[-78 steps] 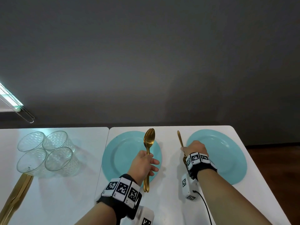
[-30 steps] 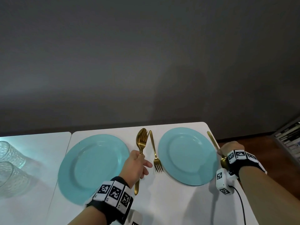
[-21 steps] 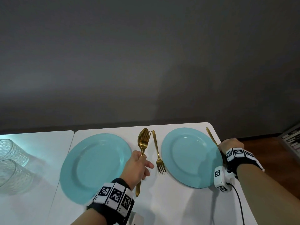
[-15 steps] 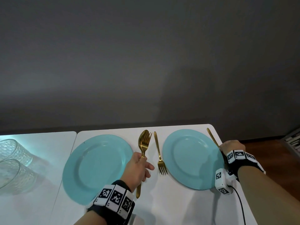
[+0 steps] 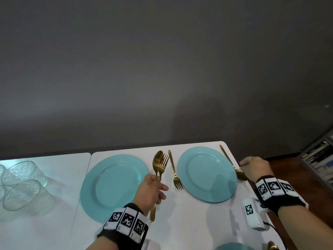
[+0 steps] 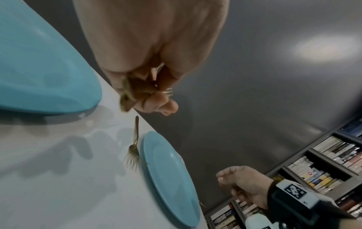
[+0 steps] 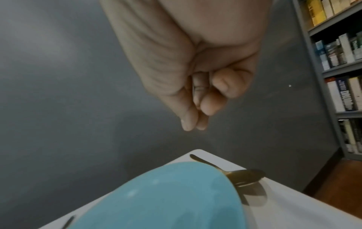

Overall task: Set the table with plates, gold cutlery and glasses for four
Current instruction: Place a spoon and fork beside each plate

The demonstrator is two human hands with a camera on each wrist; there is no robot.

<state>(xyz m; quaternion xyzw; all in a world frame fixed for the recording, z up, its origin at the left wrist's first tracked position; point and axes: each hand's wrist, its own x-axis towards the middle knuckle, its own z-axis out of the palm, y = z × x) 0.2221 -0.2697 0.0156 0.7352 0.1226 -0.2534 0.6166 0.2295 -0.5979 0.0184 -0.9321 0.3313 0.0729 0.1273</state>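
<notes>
Two teal plates lie side by side on the white table, the left plate (image 5: 115, 186) and the right plate (image 5: 207, 174). My left hand (image 5: 158, 184) hovers between them and grips a gold spoon and fork (image 5: 159, 163) together by their handles. A second gold fork (image 5: 175, 175) lies on the table just left of the right plate. A gold spoon (image 5: 232, 165) lies along that plate's right side, its bowl (image 7: 243, 175) towards me. My right hand (image 5: 254, 168) is just right of this spoon at the table's edge, its fingers (image 7: 195, 108) curled and holding nothing.
Several clear glasses (image 5: 21, 184) stand together at the far left. Another teal plate's rim (image 5: 232, 247) and a gold utensil (image 5: 272, 246) show at the bottom edge. The table's right edge lies under my right hand, and bookshelves (image 5: 320, 159) stand beyond it. A grey wall is behind.
My right hand has let go of the spoon, which now lies beside the right plate, and has drawn slightly away to the right. The left hand still holds its spoon and fork.
</notes>
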